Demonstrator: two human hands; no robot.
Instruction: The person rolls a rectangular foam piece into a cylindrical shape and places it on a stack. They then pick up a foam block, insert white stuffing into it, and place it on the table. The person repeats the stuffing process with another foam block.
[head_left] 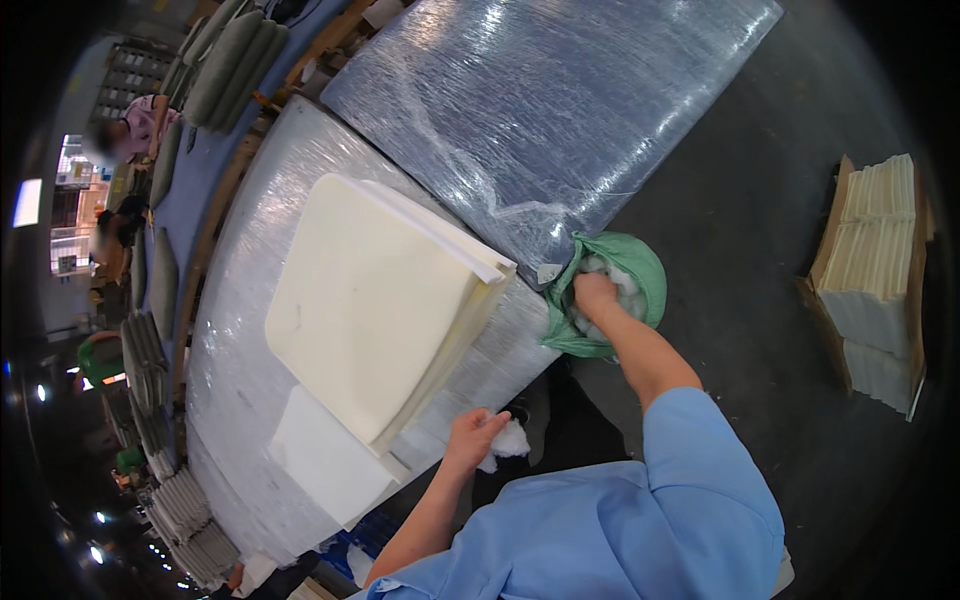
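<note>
1. Dark gray floor (740, 230) shows on the right side of the frame, in a big, busy work room.
2. Near the middle, a green bag (640, 262) sits open, with white stuffing (628, 288) inside. It is at the corner of a big blue block (540, 110) wrapped in shiny film.
3. The right hand (597, 294) is down in the bag. Its fingertips are hidden, so I cannot tell if it holds any stuffing.
4. The left hand (472, 438), low in the middle, is pinched around a white tuft (511, 440).
5. The tuft could drop if the fingers get loose, because it is soft and light.
6. The bag could tip and spill if the right arm bumps its floppy rim.
7. Cream foam sheets (375, 290) lie on a pale, film-wrapped stack (240, 300), left of the middle. Their edges do not line up, so a knock could make them slide.
8. More cream sheets stand in a brown box (845, 210) at the far right.
9. Gray cushions (225, 75) and a person in pink (148, 122) are at the upper left.
</note>
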